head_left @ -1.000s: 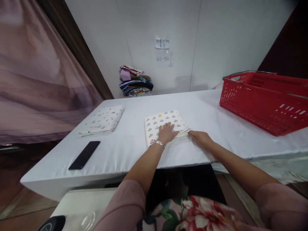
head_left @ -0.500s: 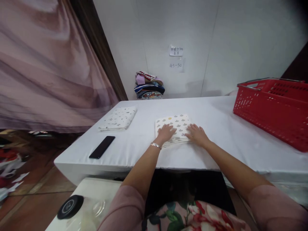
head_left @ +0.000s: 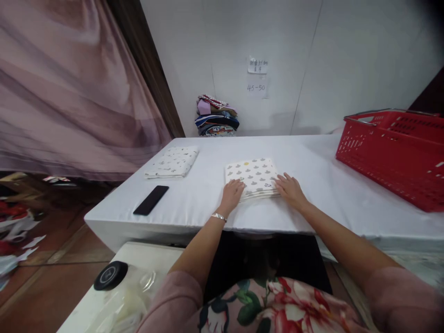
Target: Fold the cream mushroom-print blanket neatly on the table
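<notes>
A folded white cloth (head_left: pixel 255 175) with grey cloud-like prints and a small yellow mark lies flat near the front of the white-covered table (head_left: pixel 312 162). At its lower left corner my left hand (head_left: pixel 233 193) rests with fingers laid flat, a silver bracelet on the wrist. My right hand (head_left: pixel 290 188) touches the cloth's right edge, fingers stretched out and apart. Neither hand grips anything. Farther left lies a second folded white cloth (head_left: pixel 175 162) with small dark prints.
A black phone (head_left: pixel 151 200) lies at the table's left front. At right stands a red plastic basket (head_left: pixel 388 157). Stacked folded fabrics (head_left: pixel 217 118) sit by the wall behind. Below left, a white surface (head_left: pixel 152 256) holds a round black object (head_left: pixel 111 275) and clear plastic.
My hands have slid outward off the cloth's top toward its left and right edges, baring more of the print. The view has shifted slightly.
</notes>
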Action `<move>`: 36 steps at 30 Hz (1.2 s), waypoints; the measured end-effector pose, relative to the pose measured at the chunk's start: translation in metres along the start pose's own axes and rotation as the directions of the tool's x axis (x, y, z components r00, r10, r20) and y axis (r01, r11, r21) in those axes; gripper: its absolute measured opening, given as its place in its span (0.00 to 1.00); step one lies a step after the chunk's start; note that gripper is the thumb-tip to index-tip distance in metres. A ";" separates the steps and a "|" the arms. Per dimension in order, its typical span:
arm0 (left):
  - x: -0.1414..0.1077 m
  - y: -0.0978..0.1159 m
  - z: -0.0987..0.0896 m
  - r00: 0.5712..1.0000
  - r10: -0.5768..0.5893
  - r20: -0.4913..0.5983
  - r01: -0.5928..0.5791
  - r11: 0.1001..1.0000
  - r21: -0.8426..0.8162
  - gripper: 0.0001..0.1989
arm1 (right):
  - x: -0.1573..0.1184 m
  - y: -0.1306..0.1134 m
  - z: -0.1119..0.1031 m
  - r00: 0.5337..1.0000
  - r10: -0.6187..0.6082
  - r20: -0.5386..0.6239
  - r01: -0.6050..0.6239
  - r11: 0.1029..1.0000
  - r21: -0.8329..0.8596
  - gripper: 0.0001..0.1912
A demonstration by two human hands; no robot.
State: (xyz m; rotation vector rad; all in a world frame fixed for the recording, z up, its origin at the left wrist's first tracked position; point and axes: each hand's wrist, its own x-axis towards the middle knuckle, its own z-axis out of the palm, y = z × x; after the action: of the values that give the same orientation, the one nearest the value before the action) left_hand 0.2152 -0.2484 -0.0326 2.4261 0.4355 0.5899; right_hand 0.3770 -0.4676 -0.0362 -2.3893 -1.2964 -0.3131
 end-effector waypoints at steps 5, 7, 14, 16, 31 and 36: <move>-0.036 -0.009 0.006 0.986 0.093 -0.138 -0.093 0.996 0.006 0.15 | -0.020 -0.001 0.013 0.992 -0.112 -0.057 0.115 0.992 0.045 0.20; -0.042 -0.012 0.007 0.985 0.104 -0.138 -0.103 0.995 0.020 0.13 | -0.023 0.003 0.018 0.988 -0.136 -0.078 0.141 0.989 0.053 0.20; -0.046 0.001 -0.001 0.996 0.016 -0.085 -0.009 0.997 0.080 0.13 | -0.024 0.005 0.016 0.988 -0.145 -0.054 0.149 0.985 0.089 0.20; -0.048 0.012 -0.004 0.997 0.018 -0.077 -0.005 0.985 0.173 0.14 | -0.022 0.000 0.012 0.993 -0.118 -0.024 0.119 0.990 0.077 0.20; -0.023 0.005 -0.009 0.968 -0.163 -0.189 0.166 0.986 0.000 0.15 | 0.005 0.009 0.014 0.961 0.275 -0.041 -0.252 0.924 0.287 0.26; -0.002 -0.001 -0.021 0.880 -0.467 -0.084 0.466 0.884 -0.024 0.20 | 0.039 0.028 0.017 0.857 0.489 0.162 -0.515 0.821 0.246 0.32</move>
State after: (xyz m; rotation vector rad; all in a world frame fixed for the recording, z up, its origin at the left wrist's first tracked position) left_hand 0.2029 -0.2381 -0.0185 2.1786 1.0201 0.4784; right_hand 0.4216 -0.4441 -0.0431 -2.4007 -0.6364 0.1343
